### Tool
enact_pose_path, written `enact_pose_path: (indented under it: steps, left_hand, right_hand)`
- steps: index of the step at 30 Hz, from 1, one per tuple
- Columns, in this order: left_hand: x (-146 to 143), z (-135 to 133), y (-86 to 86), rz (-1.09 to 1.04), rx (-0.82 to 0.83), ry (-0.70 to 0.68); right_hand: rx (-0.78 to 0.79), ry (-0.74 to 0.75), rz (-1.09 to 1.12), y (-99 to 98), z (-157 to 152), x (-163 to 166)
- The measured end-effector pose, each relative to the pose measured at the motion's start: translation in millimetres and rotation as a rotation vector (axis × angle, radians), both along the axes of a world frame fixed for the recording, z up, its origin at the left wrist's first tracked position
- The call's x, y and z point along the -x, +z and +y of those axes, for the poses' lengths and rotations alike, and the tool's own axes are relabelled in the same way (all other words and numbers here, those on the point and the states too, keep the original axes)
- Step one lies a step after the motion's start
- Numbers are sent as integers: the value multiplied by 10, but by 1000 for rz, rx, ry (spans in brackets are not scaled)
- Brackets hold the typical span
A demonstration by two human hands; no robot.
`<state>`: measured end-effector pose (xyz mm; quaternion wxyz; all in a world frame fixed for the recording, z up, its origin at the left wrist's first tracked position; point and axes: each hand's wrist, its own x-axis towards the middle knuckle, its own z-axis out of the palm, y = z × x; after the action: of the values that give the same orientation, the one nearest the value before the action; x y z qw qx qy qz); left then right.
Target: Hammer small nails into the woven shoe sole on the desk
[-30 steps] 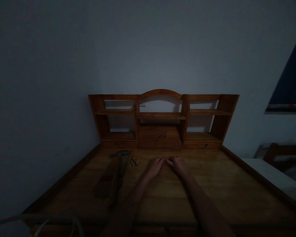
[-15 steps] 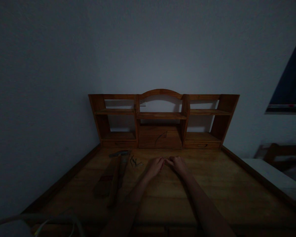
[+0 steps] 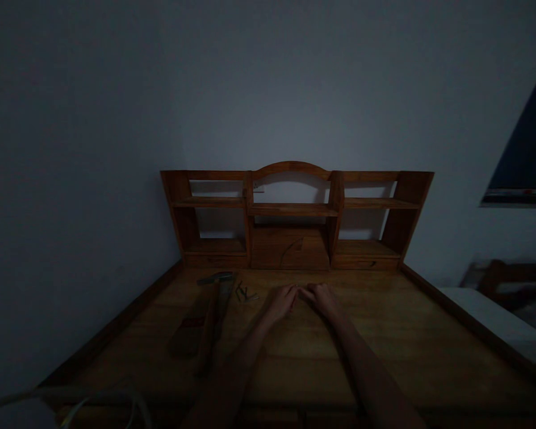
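My left hand (image 3: pixel 284 301) and my right hand (image 3: pixel 323 298) meet fingertip to fingertip over the middle of the wooden desk. Both sets of fingers are pinched closed. Whatever they hold between them is too small and dark to name; a tiny light spot shows at the tips. To the left of my hands lie several thin, nail-like pieces (image 3: pixel 245 293). Farther left rests a hammer (image 3: pixel 209 322), its metal head toward the shelf and its wooden handle toward me. Under or beside it is a dark, flat object (image 3: pixel 190 328) with a reddish band.
A wooden shelf unit (image 3: pixel 292 208) stands along the desk's back edge against the wall. Raised rims (image 3: pixel 464 322) border the desk (image 3: pixel 384 333). Pale cables (image 3: pixel 129 396) hang at the near left corner. A white surface (image 3: pixel 486 316) and a wooden chair-like frame (image 3: pixel 513 280) are at the right.
Both hands stay in the same place with fingers together, apart from a very slight shift at the fingertips. The hammer and the small pieces have not moved.
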<state>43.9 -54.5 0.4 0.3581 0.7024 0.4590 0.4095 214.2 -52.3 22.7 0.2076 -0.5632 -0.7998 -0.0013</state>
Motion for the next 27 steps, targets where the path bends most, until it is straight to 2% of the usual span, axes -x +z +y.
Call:
enact_pose_path:
  steps: [10,21,27]
  left_hand:
    - [11,-31,39,-12,-9,-24]
    - [-2,-8,20,38,-1,16]
    - [0,-15,31,-8,6,-27]
  right_hand:
    - [18,-7,0,-5,3,-8]
    - [11,3,-4,-20,-5,-8]
    - [7,-7,-3,-3,-12,-3]
